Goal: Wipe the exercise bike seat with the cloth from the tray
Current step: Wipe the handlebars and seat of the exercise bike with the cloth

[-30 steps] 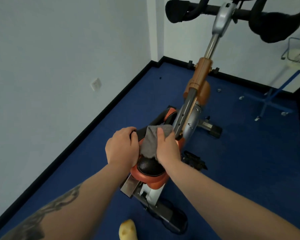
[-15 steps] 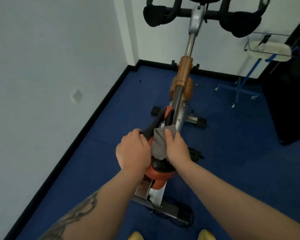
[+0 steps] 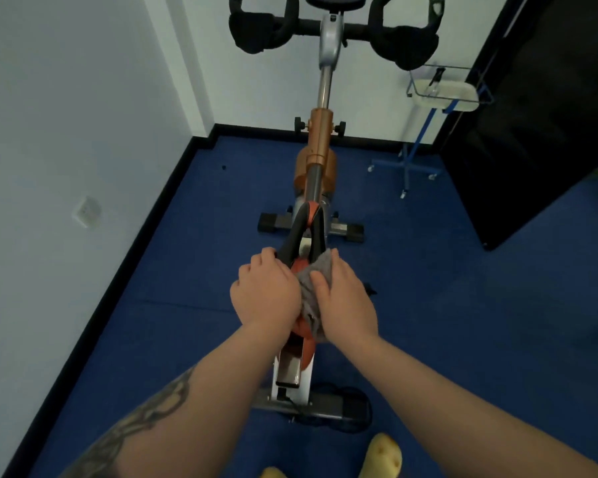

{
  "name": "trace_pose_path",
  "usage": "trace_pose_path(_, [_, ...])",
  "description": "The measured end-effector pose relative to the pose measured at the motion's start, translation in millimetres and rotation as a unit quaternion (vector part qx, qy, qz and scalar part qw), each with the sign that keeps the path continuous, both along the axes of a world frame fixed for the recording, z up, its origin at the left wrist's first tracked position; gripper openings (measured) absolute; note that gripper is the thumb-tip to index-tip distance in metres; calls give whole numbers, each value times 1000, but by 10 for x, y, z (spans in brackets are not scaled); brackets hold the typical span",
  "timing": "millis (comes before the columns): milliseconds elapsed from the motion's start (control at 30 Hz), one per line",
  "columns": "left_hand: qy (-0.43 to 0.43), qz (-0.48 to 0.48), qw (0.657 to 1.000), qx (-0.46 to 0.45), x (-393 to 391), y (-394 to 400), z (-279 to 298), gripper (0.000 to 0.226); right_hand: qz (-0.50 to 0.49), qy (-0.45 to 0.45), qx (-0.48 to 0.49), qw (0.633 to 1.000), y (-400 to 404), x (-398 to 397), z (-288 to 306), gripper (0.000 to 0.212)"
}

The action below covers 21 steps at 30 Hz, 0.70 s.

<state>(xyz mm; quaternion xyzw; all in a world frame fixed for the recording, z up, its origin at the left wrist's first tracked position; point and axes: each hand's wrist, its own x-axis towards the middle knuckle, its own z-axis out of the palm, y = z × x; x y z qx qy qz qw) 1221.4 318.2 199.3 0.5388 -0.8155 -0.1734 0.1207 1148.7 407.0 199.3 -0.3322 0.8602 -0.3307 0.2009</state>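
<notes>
The orange and black bike seat (image 3: 304,236) points away from me at the middle of the view, mostly hidden under my hands. A grey cloth (image 3: 313,284) lies crumpled on its right half. My right hand (image 3: 346,301) presses flat on the cloth, thumb across it. Gripping the seat's left side, my left hand (image 3: 265,293) has its fingers curled over the black edge. A white tray (image 3: 444,93) sits on a blue wheeled stand at the back right.
The bike's handlebars (image 3: 332,32) and orange post (image 3: 320,139) rise ahead. White walls close the left and back; a black door (image 3: 532,125) stands at right. Blue carpet surrounds the bike. Yellow shoes (image 3: 382,455) show at the bottom edge.
The view has swung right and up, showing the whole bike and the tray. My right hand has slid the cloth back along the seat towards me; my left hand keeps its hold.
</notes>
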Motion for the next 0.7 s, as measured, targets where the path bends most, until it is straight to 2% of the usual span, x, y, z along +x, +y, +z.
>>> trace_pose_path(100, [-2,-71,996,48,84,-143,18,37,6,-13,-53,998,263,178,-14,59])
trace_pose_path(200, [19,-100,991,84,133,-226,33,39,22,2,0,1000,59,26,-4,60])
trace_pose_path(267, [35,-84,993,78,128,-202,33,40,24,-22,96,995,-212,-166,9,64])
trace_pose_path(333, [58,-64,993,75,149,-145,24,40,13,-35,131,991,-353,-243,-26,72])
trace_pose_path(433, [92,-48,991,82,177,-147,3,38,35,22,85,996,-130,-76,10,84])
trace_pose_path(533, [99,-40,991,86,160,-143,17,37,69,46,39,996,156,44,25,79])
trace_pose_path(700, [100,-25,990,92,159,-139,51,34,31,42,107,993,-342,-172,8,75])
